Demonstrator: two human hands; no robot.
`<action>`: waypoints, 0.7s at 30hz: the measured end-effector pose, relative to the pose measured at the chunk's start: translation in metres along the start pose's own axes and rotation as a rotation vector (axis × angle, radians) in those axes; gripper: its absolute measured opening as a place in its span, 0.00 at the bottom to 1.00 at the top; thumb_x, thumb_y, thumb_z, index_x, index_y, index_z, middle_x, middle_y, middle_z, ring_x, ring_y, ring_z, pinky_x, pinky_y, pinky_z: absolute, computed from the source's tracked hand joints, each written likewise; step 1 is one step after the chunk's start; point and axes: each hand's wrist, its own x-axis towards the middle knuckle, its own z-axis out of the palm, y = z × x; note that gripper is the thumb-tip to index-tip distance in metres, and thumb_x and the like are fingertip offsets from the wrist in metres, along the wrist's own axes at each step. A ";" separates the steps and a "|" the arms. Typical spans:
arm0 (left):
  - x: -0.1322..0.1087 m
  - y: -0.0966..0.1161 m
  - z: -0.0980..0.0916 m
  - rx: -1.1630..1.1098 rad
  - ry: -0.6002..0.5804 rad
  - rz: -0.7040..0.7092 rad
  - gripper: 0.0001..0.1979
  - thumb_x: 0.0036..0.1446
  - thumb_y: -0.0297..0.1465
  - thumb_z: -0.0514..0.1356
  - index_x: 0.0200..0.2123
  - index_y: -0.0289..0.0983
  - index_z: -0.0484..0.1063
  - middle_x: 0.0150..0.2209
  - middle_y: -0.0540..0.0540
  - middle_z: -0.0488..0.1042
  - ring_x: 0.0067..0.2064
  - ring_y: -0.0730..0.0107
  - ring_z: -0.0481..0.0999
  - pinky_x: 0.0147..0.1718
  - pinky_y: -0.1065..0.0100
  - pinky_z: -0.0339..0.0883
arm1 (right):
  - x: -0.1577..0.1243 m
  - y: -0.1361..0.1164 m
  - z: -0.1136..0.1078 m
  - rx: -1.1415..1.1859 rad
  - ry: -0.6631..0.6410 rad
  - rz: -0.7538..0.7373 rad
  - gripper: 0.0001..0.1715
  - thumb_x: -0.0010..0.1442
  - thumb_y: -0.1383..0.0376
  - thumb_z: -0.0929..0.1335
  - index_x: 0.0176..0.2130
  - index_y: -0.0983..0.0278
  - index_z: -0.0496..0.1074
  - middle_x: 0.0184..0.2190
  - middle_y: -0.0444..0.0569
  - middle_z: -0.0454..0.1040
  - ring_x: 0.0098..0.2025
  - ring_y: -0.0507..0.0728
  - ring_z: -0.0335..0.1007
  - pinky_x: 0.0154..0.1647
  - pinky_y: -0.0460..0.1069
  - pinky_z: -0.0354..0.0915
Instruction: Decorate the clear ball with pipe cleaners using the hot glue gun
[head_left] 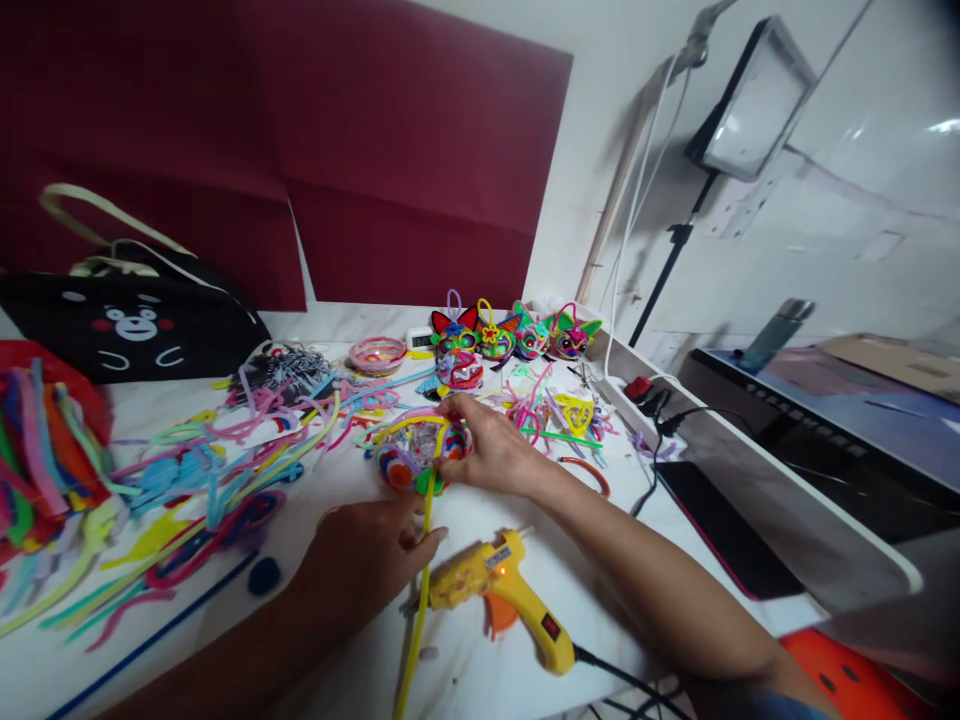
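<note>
A round craft piece [397,470] of coiled, many-coloured pipe cleaners, with a see-through middle, rests on the white table. My right hand [487,448] grips its right side, thumb and fingers bent around the edge. A long yellow pipe cleaner [414,650] runs from the top of the piece down toward me. Lower down, my left hand [367,552] has its thumb and fingers closed around the yellow strand; part of the grip is hidden. Just right of the strand lies a yellow hot glue gun [517,590] with an orange trigger and a small lit light.
Loose pipe cleaners [217,480] cover the left side. Several finished cat-like ornaments [495,335] stand at the back beside a pink-rimmed bowl [377,355]. A black bag [135,325] stands back left. A dark phone [727,525] lies right, near the power strip [641,400].
</note>
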 end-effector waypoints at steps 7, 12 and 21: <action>-0.005 -0.010 0.001 0.060 0.152 0.156 0.09 0.60 0.31 0.52 0.30 0.41 0.71 0.18 0.52 0.72 0.18 0.67 0.73 0.20 0.70 0.52 | -0.001 0.001 0.000 0.012 0.000 0.003 0.32 0.47 0.64 0.74 0.50 0.61 0.64 0.48 0.51 0.73 0.49 0.60 0.70 0.49 0.53 0.64; -0.008 -0.017 -0.004 0.176 0.336 0.315 0.13 0.65 0.32 0.49 0.37 0.40 0.73 0.25 0.48 0.79 0.23 0.64 0.78 0.20 0.69 0.58 | -0.001 0.001 -0.001 0.030 -0.003 0.003 0.33 0.47 0.65 0.75 0.51 0.63 0.64 0.48 0.52 0.73 0.49 0.61 0.71 0.49 0.54 0.64; 0.002 -0.023 -0.022 0.362 0.520 0.484 0.15 0.69 0.29 0.46 0.43 0.38 0.73 0.32 0.47 0.78 0.24 0.71 0.75 0.19 0.71 0.59 | 0.000 0.003 -0.001 0.017 0.004 -0.008 0.31 0.46 0.64 0.75 0.49 0.60 0.64 0.46 0.47 0.73 0.46 0.59 0.70 0.47 0.52 0.64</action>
